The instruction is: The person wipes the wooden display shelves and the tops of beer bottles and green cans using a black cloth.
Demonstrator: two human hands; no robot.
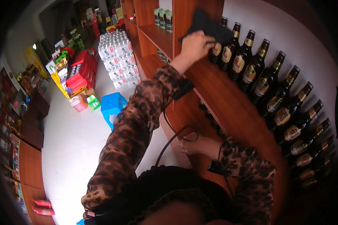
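Observation:
My left hand grips a bunched black cloth against the upright of a reddish-brown wooden shelf unit. The cloth covers part of the first brown glass beer bottles at the far end of a row. More labelled beer bottles stand upright along the shelf board, curving toward the lower right. Lower down, my right hand is in front of the shelf's lower part, its fingers slightly bent. A black cable loops by it, and whether the fingers hold anything is hidden.
Green cans stand in an upper compartment. Shrink-wrapped packs of bottles are stacked on the floor. A blue plastic stool stands close to my left arm. Red boxes are piled farther left; red fire extinguishers are at the lower left.

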